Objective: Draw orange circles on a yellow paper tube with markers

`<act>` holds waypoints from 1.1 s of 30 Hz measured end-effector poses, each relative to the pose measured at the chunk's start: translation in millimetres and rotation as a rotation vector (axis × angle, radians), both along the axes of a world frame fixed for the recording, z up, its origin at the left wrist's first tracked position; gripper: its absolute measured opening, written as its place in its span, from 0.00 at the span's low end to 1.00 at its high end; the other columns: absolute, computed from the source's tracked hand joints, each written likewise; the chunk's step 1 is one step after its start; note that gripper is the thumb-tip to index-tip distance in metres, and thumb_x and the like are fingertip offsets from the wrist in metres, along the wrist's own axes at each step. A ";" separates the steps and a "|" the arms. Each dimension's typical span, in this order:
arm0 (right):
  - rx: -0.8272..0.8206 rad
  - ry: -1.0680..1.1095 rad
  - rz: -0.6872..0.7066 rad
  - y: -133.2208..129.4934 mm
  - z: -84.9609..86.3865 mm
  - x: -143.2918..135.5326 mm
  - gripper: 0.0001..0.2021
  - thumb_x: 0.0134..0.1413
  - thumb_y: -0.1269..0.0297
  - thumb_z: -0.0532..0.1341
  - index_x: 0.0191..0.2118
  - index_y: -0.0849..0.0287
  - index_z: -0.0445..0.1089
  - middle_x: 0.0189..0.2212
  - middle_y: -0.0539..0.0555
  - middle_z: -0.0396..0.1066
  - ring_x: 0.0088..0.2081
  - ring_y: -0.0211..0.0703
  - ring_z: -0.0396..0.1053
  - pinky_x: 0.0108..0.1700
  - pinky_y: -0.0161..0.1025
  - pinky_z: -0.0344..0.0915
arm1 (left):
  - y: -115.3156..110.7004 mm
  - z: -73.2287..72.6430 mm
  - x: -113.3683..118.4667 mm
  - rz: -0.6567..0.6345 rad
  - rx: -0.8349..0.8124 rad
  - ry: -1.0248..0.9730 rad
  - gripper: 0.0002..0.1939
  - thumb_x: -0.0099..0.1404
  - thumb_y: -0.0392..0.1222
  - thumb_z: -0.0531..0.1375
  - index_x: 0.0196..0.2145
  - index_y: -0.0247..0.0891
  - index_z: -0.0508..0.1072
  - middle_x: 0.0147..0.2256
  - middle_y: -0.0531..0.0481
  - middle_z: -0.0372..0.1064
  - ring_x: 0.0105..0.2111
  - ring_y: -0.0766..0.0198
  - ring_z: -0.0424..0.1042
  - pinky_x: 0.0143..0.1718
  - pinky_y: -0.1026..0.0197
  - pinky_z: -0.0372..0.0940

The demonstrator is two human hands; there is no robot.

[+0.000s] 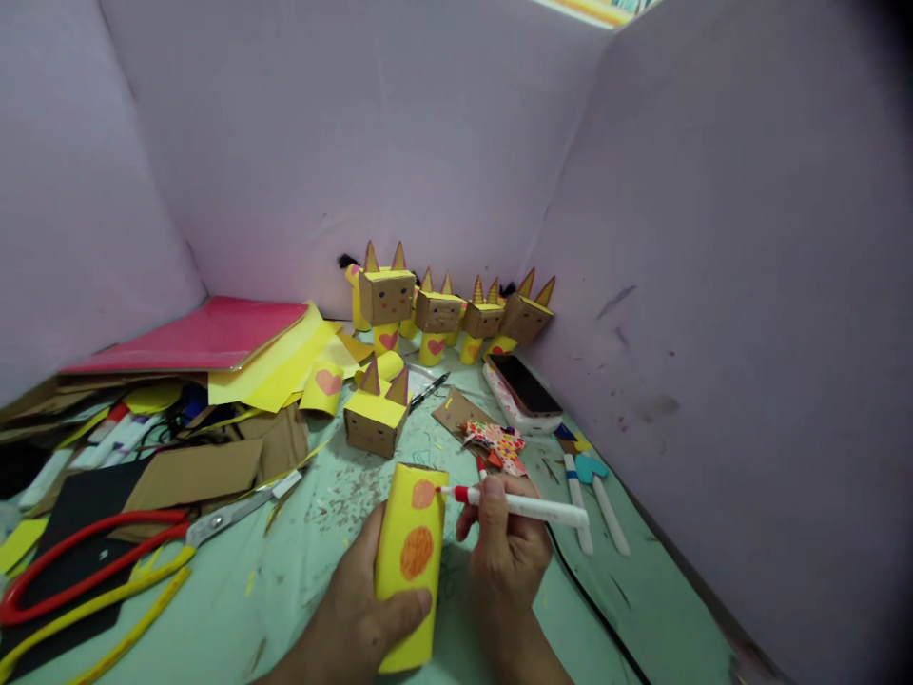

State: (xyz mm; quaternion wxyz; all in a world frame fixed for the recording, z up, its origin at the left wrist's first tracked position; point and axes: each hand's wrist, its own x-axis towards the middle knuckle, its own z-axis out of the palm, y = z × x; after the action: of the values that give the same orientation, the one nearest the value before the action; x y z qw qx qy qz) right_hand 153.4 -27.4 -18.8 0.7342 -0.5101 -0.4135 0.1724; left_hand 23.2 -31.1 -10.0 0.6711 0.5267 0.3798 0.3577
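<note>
My left hand (371, 609) is closed around a yellow paper-covered box (406, 609), its thumb lying across the front. Two orange spots are coloured on the box, one above the other. Pinched in my right hand (510, 552) is a marker (532, 504) with a white barrel and red collar. Its tip meets the box near the right edge of the upper spot. Just beyond the box sits a small cardboard head (372, 433) with a yellow top, two pointed ears and a drawn face. A yellow paper roll (323, 390) with a heart lies left of it.
Large red-and-yellow-handled scissors (206, 523) lie at left by cardboard scraps (200, 476) and a pink folder (192, 333). Several eared cardboard figures (389, 295) stand at the back. A phone (526, 383), white markers (579, 504) and a black cable (595, 609) are at right.
</note>
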 end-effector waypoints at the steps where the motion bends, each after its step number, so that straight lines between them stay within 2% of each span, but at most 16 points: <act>1: 0.010 0.001 0.005 0.2 0.9 -0.5 0.16 0.60 0.58 0.55 0.23 0.59 0.61 0.14 0.43 0.59 0.15 0.32 0.58 0.19 0.29 0.58 | -0.1 0.1 -0.1 -0.004 0.003 0.006 0.35 0.49 0.48 0.63 0.53 0.37 0.57 0.37 0.48 0.70 0.36 0.56 0.66 0.36 0.58 0.63; 13: 0.029 0.010 0.085 2.2 -1.4 -3.7 0.12 0.60 0.59 0.55 0.27 0.58 0.62 0.15 0.43 0.59 0.17 0.33 0.59 0.19 0.31 0.58 | -0.8 4.7 -0.3 -0.012 0.052 -0.002 0.33 0.50 0.49 0.62 0.52 0.36 0.59 0.41 0.46 0.69 0.37 0.55 0.67 0.38 0.57 0.63; 18: 0.006 0.022 0.133 1.8 -2.8 -4.3 0.11 0.59 0.58 0.55 0.29 0.58 0.63 0.18 0.45 0.61 0.18 0.34 0.61 0.20 0.32 0.59 | -0.6 4.3 -1.0 -0.030 0.048 0.011 0.32 0.51 0.44 0.62 0.52 0.37 0.58 0.40 0.47 0.69 0.38 0.55 0.66 0.38 0.57 0.62; 23: -0.013 0.017 0.158 1.5 -4.5 -5.0 0.11 0.59 0.58 0.56 0.29 0.58 0.63 0.19 0.46 0.63 0.19 0.34 0.61 0.20 0.32 0.60 | -0.4 3.9 -1.2 -0.025 0.040 0.006 0.29 0.51 0.42 0.62 0.51 0.37 0.59 0.38 0.49 0.69 0.34 0.58 0.66 0.36 0.59 0.62; 33: 0.020 -0.151 0.148 -1.2 -3.1 -3.5 0.10 0.59 0.62 0.55 0.28 0.58 0.66 0.22 0.48 0.64 0.23 0.36 0.64 0.24 0.33 0.61 | -1.3 6.9 -1.5 -0.017 0.007 0.027 0.29 0.51 0.42 0.62 0.50 0.37 0.60 0.37 0.49 0.69 0.33 0.59 0.65 0.34 0.60 0.63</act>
State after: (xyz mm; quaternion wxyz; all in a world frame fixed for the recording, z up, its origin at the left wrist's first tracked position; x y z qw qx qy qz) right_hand 149.9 -28.6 -21.9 0.6914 -0.4823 -0.5059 0.1829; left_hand 21.6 -32.4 -3.0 0.6672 0.5371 0.3828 0.3462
